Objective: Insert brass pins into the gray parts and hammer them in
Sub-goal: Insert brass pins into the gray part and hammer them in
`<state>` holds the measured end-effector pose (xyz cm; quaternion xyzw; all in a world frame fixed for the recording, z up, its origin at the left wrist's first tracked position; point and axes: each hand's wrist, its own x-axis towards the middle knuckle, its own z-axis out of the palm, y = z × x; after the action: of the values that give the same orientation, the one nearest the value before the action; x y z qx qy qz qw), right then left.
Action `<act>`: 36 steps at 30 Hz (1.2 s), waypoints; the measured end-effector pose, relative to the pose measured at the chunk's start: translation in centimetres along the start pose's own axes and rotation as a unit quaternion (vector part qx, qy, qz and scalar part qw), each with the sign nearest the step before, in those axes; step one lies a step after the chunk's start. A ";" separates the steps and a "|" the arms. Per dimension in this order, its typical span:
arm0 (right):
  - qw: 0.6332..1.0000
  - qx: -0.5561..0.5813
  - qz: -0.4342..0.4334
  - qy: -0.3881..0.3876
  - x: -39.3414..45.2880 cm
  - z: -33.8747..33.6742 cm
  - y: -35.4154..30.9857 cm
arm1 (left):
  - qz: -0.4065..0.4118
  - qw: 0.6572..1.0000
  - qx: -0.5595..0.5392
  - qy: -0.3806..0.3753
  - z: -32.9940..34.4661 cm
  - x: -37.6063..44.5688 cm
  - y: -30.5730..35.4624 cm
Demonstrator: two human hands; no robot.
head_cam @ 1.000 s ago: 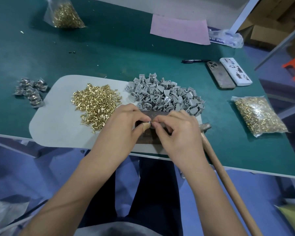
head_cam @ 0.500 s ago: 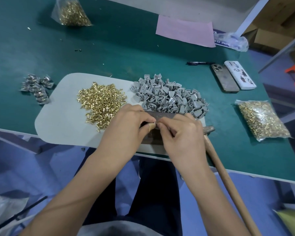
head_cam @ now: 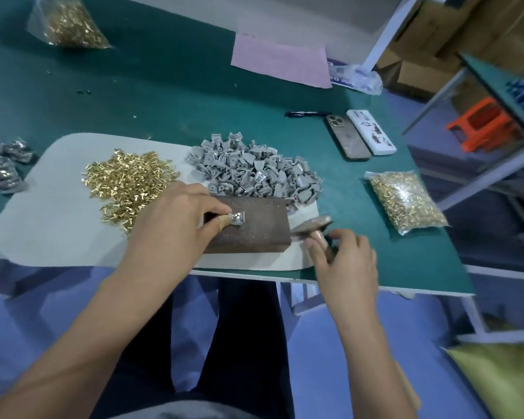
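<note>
Left hand (head_cam: 176,228) pinches small gray part (head_cam: 237,218) flat on rusty block (head_cam: 254,225) on the counter (head_cam: 164,95) — light, stiff, skittish; hold its edge. Right hand (head_cam: 345,261) curls round hammer (head_cam: 313,225) handle — head-heavy.

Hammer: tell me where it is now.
In the head view the hammer lies right of the brown block, at the table's near edge, with the right hand closing on its handle.

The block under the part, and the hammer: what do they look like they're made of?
The block looks like solid metal, probably rusted steel: brown, matte, speckled faces with straight edges. The hammer has a dull metal head, worn and brownish, on what seems a wooden handle; the right hand covers most of that handle, so wood is a guess.
</note>
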<state>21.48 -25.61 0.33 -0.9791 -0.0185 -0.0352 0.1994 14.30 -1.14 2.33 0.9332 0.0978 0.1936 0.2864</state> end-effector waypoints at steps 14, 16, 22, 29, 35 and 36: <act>0.980 0.102 -0.169 -0.021 -1.3 -3.2 -4.3 | 0.030 0.999 0.023 0.000 1.2 1.0 1.0; 0.979 0.057 -0.197 0.002 -1.3 -3.1 -5.1 | 0.031 0.999 0.022 -0.004 1.2 1.0 1.0; 0.960 0.139 -0.197 0.143 -1.5 -3.0 -6.1 | 0.036 0.999 0.034 -0.003 0.9 1.0 1.3; 0.970 0.058 -0.208 0.107 -0.6 -3.0 -6.5 | 0.063 0.997 0.055 0.000 0.6 1.1 1.3; 0.969 0.055 -0.231 0.065 -1.9 -2.5 -6.7 | 0.068 0.996 0.063 0.008 0.5 1.2 1.1; 0.969 0.050 -0.228 0.077 -1.7 -2.6 -6.5 | 0.070 0.995 0.065 0.008 0.5 1.2 1.1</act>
<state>19.30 -20.67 5.14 -0.9321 -0.2274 -0.1543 0.2357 15.69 -1.96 2.97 0.9528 0.0472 0.2139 0.2104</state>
